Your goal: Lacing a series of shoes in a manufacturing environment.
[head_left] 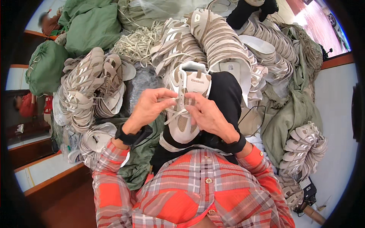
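A beige and white sneaker upper [182, 133] lies across my lap, its toe toward me and its tongue [196, 85] pointing away. Over its eyelet rows, a pale shoelace [175, 114] hangs partly loose. My left hand [149, 107] has thumb and forefinger pinched together at the left side of the eyelets, with the lace between them. From the right, my right hand [211, 116] curls its thumb and forefinger against the eyelet edge of the upper. Its fingertips partly cover the eyelets, and the exact grip there is hard to make out.
Beyond my knees stand stacked shoe uppers [220, 41] and a heap of loose laces [138, 41]. More nested uppers [81, 87] lie at left and a bundle [304, 150] at right. Green sacks [93, 30] fill the far left. Two people sit along the left edge.
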{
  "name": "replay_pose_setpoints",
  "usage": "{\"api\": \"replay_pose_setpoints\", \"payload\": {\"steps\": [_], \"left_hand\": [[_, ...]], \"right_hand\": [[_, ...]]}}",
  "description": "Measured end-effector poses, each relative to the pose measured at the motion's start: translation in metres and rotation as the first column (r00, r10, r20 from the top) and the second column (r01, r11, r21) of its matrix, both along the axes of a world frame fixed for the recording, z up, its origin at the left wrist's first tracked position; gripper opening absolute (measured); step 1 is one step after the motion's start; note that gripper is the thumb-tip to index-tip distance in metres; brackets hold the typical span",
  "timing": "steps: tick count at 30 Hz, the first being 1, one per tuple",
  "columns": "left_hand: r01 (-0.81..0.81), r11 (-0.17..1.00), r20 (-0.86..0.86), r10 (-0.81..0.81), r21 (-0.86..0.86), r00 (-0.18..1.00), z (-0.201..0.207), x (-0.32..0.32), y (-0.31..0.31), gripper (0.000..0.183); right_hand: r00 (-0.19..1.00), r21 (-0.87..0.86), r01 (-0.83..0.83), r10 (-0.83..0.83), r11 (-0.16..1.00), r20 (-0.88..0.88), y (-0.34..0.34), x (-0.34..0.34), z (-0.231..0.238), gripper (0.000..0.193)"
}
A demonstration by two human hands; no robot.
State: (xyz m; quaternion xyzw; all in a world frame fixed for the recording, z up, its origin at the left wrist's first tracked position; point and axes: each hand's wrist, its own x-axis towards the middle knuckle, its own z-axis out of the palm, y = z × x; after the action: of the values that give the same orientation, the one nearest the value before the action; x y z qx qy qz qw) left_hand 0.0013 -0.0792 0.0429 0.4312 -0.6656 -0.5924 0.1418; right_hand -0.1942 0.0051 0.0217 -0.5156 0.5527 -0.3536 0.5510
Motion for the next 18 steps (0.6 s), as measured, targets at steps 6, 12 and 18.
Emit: {"api": "replay_pose_setpoints", "payload": {"steps": [6, 12, 18], "left_hand": [[-0.052, 0.992, 0.107, 0.064, -0.112, 0.992, -0.008, 0.000, 0.008, 0.019], [0.052, 0.985, 0.241, -0.010, -0.167, 0.971, -0.003, -0.003, 0.008, 0.019], [-0.077, 0.997, -0.065, 0.077, 0.005, 0.995, -0.013, 0.004, 0.008, 0.021]], "right_hand": [[0.938, 0.239, -0.092, 0.003, 0.967, 0.347, -0.002, -0.012, 0.003, 0.036], [0.939, 0.208, -0.095, 0.018, 0.974, 0.344, 0.000, -0.012, 0.003, 0.037], [0.909, 0.233, -0.134, 0.025, 0.963, 0.417, 0.000, -0.015, 0.006, 0.042]]}}
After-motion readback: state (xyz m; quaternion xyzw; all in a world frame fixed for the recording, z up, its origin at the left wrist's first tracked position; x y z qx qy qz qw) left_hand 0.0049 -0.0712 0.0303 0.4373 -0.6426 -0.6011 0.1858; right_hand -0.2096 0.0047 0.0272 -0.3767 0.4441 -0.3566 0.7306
